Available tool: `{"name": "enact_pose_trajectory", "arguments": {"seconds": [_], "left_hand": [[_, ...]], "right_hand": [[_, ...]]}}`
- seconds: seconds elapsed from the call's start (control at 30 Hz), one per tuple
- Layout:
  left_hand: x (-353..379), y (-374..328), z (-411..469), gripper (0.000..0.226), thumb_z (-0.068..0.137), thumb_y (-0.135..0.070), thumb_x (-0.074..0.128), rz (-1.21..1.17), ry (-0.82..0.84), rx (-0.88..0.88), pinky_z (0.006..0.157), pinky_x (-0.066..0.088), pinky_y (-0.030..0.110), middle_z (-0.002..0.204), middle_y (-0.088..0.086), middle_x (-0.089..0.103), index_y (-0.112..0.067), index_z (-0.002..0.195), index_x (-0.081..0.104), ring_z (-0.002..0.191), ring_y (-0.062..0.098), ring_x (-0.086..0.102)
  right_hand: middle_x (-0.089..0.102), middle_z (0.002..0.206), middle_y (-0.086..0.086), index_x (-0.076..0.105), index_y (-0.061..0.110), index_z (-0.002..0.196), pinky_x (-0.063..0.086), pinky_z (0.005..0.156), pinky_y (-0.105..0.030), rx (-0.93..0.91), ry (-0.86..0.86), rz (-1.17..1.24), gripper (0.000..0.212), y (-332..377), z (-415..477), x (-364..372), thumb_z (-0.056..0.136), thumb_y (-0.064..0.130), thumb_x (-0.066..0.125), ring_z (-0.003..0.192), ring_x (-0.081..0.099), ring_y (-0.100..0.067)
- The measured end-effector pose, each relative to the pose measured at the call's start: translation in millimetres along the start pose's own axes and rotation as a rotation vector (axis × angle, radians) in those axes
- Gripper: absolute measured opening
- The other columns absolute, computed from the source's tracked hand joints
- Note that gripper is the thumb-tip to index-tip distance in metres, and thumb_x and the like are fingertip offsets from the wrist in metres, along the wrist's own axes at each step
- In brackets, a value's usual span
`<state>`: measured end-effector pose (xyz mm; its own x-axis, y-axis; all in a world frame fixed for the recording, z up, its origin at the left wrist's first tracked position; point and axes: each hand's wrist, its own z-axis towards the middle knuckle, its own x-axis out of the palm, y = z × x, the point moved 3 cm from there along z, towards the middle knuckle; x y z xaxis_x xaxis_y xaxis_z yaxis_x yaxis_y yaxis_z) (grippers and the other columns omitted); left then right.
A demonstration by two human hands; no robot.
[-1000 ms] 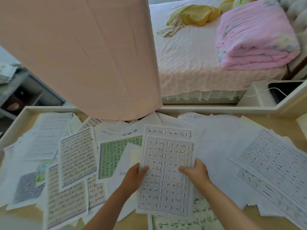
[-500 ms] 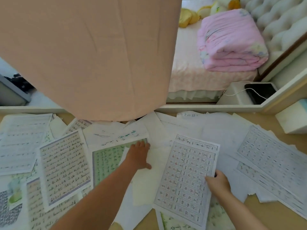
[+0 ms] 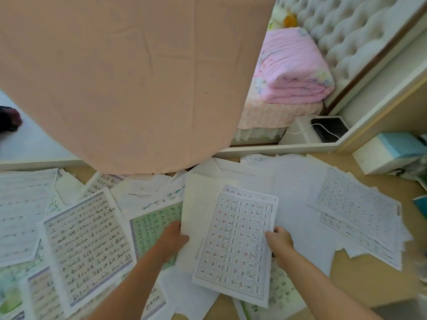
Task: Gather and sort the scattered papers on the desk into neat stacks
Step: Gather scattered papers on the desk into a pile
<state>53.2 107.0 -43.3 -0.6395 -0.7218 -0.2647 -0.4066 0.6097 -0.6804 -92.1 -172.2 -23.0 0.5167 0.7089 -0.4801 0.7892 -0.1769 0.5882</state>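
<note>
Several printed and blank papers lie scattered over the wooden desk. My right hand grips the right edge of a character-grid sheet, held at the centre. My left hand grips the left edge of a blank white sheet that sits under the grid sheet. A green-grid sheet lies just left of that hand. A handwriting sheet with a purple border lies further left. Two more grid sheets lie overlapped at the right.
A peach cloth hangs over the desk's back edge and hides the papers behind it. A white and teal box stands at the back right. Beyond the desk is a bed with a folded pink quilt.
My left hand left the green-grid sheet and took hold of the blank white sheet. The grid sheet in my right hand shifted slightly right. The camera turned to the left.
</note>
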Motion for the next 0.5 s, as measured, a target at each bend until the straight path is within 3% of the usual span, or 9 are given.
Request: {"name": "enact_pose_trajectory", "arguments": {"seconds": [0.07, 0.13, 0.2, 0.27, 0.37, 0.43, 0.5], "left_hand": [[8.6, 16.1, -15.4, 0.039, 0.082, 0.001, 0.054, -0.029, 0.093, -0.047, 0.083, 0.058, 0.041, 0.112, 0.006, 0.065, -0.018, 0.116, 0.052, 0.103, 0.025, 0.063], [14.6, 20.7, -27.0, 0.031, 0.092, -0.006, 0.051, -0.050, 0.134, -0.046, 0.074, 0.058, 0.034, 0.112, 0.003, 0.065, -0.025, 0.116, 0.048, 0.098, 0.020, 0.064], [14.4, 20.7, -30.9, 0.019, 0.099, -0.027, 0.053, -0.116, 0.104, -0.026, 0.085, 0.055, 0.036, 0.115, 0.000, 0.065, -0.027, 0.118, 0.050, 0.104, 0.021, 0.063], [9.5, 25.3, -28.3, 0.029, 0.096, -0.038, 0.058, -0.091, 0.030, 0.017, 0.096, 0.050, 0.039, 0.118, 0.000, 0.065, -0.026, 0.123, 0.055, 0.109, 0.022, 0.062], [2.1, 28.7, -27.1, 0.039, 0.096, -0.019, 0.060, -0.008, -0.056, 0.087, 0.097, 0.047, 0.034, 0.128, 0.004, 0.063, -0.016, 0.135, 0.053, 0.108, 0.018, 0.058], [-5.1, 28.5, -31.0, 0.046, 0.097, -0.011, 0.055, -0.071, -0.060, 0.110, 0.095, 0.045, 0.034, 0.134, 0.001, 0.057, -0.020, 0.142, 0.044, 0.114, 0.019, 0.053], [-14.4, 30.0, -34.2, 0.053, 0.099, -0.009, 0.052, -0.152, -0.017, 0.137, 0.098, 0.045, 0.040, 0.135, -0.003, 0.052, -0.028, 0.146, 0.036, 0.123, 0.021, 0.049]], "right_hand": [[0.070, 0.087, -0.005, 0.064, 0.010, 0.090, 0.051, 0.063, -0.029, -0.042, -0.009, -0.083, 0.016, 1.9, -10.5, 16.2, 0.092, 0.008, 0.048, 0.075, 0.065, -0.022], [0.066, 0.081, -0.004, 0.061, 0.008, 0.086, 0.043, 0.058, -0.027, -0.097, -0.024, -0.159, 0.016, 4.0, -20.7, 32.5, 0.090, 0.009, 0.046, 0.067, 0.057, -0.019], [0.062, 0.079, 0.000, 0.059, 0.011, 0.088, 0.041, 0.057, -0.027, -0.159, 0.016, -0.226, 0.016, 5.2, -31.6, 49.2, 0.092, 0.012, 0.044, 0.065, 0.053, -0.016], [0.063, 0.084, 0.003, 0.063, 0.014, 0.098, 0.043, 0.057, -0.025, -0.227, 0.103, -0.310, 0.017, 6.3, -41.9, 66.4, 0.095, 0.017, 0.047, 0.067, 0.054, -0.013], [0.059, 0.119, -0.007, 0.059, 0.021, 0.120, 0.049, 0.077, -0.027, -0.312, 0.146, -0.460, 0.028, 5.0, -48.2, 81.0, 0.093, 0.024, 0.053, 0.093, 0.057, -0.018], [0.043, 0.138, -0.009, 0.049, 0.021, 0.138, 0.046, 0.098, -0.035, -0.322, 0.095, -0.523, 0.049, 5.8, -47.1, 80.7, 0.091, 0.029, 0.057, 0.121, 0.048, -0.025], [0.035, 0.149, -0.010, 0.038, 0.021, 0.149, 0.044, 0.105, -0.040, -0.271, 0.099, -0.424, 0.068, 9.4, -50.6, 76.1, 0.088, 0.031, 0.064, 0.131, 0.043, -0.028]]}}
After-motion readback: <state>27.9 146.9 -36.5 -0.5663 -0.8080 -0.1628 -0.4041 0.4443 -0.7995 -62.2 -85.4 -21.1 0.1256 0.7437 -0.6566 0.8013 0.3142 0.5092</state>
